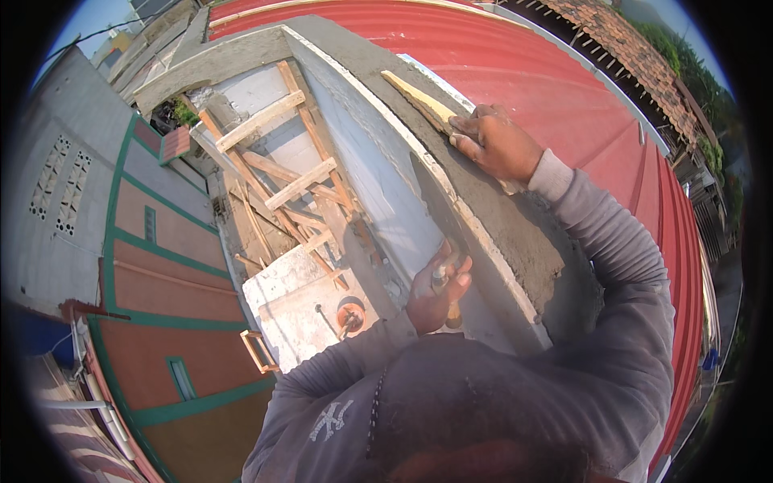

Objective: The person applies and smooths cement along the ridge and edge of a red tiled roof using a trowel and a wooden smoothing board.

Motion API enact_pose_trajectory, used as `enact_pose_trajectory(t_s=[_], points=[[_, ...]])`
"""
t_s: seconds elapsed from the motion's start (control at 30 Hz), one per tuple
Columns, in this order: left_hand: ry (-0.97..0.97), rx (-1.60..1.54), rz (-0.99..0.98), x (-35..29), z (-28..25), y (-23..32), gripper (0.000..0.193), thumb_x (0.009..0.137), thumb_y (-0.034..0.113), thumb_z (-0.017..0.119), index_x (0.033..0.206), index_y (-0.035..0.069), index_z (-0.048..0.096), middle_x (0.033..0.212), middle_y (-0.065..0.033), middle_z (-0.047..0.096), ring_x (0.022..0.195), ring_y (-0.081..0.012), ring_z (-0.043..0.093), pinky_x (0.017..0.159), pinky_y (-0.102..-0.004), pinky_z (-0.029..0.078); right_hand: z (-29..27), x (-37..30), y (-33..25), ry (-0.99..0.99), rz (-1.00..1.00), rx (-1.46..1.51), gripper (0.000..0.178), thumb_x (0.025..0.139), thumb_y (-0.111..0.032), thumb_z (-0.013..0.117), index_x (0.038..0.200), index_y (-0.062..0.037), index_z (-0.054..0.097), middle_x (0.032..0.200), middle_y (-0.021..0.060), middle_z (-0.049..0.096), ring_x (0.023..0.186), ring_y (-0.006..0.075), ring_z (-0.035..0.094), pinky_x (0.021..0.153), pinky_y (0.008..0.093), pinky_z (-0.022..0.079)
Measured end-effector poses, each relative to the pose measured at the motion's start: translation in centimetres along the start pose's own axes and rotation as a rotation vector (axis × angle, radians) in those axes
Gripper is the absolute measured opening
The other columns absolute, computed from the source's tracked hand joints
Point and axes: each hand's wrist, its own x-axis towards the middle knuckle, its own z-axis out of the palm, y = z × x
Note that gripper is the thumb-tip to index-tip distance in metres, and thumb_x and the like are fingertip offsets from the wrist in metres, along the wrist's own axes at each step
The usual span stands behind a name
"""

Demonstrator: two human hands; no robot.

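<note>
My right hand point(501, 146) is closed round the near end of a narrow wooden board point(419, 98), pale yellow on its upper face. The board lies along the top of a wall coated with grey mortar point(515, 225), which looks damp and rough. Lower and to the left, my left hand point(439, 291) hangs over the wall's inner side with its fingers curled. Something with a yellowish end point(454, 315) shows below those fingers; its kind is too blurred to make out. A pale, chipped edge point(467, 213) runs along the mortar between the two hands.
Right of the wall spreads a red corrugated roof point(555, 121). A timber frame like a ladder point(302, 185) stands in the drop on the left, above a pale platform point(294, 298) holding an orange bucket point(351, 314). A painted building point(161, 282) rises beyond.
</note>
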Motion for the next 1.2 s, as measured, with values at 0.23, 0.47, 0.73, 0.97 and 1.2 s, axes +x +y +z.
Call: enact_pose_trajectory(t_s=[0.23,0.47,0.73,0.97,1.2], points=[[-0.015,0.007,-0.02,-0.1,-0.1,0.0,0.089,0.102,0.016,0.069,0.163,-0.013,0.011,0.115,-0.0013,0.054,0.147,-0.0253,0.047,0.104,-0.0278,0.045,-0.3,-1.3,2.0,-0.039,0.093,-0.046,0.042,0.103,-0.028,0.064,0.133,-0.0009,0.071,0.113,0.0278,0.066,0.116,0.0423,0.059,0.103,0.0495,0.047],[-0.044,0.006,-0.017,0.2,-0.9,-1.7,0.09,0.102,0.016,0.069,0.165,-0.01,0.01,0.119,-0.0013,0.056,0.133,-0.0158,0.053,0.106,-0.0269,0.044,2.4,5.9,4.9,0.04,0.161,-0.08,0.039,0.1,-0.03,0.062,0.128,-0.0058,0.074,0.114,0.0312,0.071,0.112,0.0482,0.066,0.103,0.0527,0.049],[-0.014,0.059,0.019,0.3,-0.9,-1.2,0.09,0.102,0.016,0.068,0.166,-0.008,0.01,0.121,-0.0022,0.056,0.126,-0.0145,0.055,0.103,-0.0284,0.048,3.1,5.0,0.1,0.058,-0.016,-0.06,0.042,0.102,-0.033,0.063,0.135,-0.0084,0.072,0.112,0.028,0.069,0.11,0.0452,0.064,0.102,0.0508,0.048],[-0.022,0.039,0.027,0.2,-0.1,-1.2,0.088,0.103,0.017,0.067,0.166,-0.007,0.01,0.118,-0.0031,0.053,0.137,-0.0176,0.052,0.102,-0.0269,0.048,3.5,4.8,3.7,0.08,0.148,-0.007,0.045,0.101,-0.036,0.062,0.135,-0.008,0.071,0.118,0.0307,0.069,0.113,0.0485,0.065,0.099,0.0566,0.049],[0.018,0.068,-0.1,-0.5,-0.2,0.1,0.088,0.104,0.018,0.067,0.167,-0.005,0.009,0.123,-0.0047,0.054,0.141,-0.0179,0.05,0.102,-0.026,0.047,0.6,-3.3,-2.3,0.066,-0.037,0.078,0.044,0.101,-0.032,0.064,0.135,-0.0054,0.07,0.11,0.025,0.063,0.11,0.0428,0.057,0.098,0.0525,0.048]])
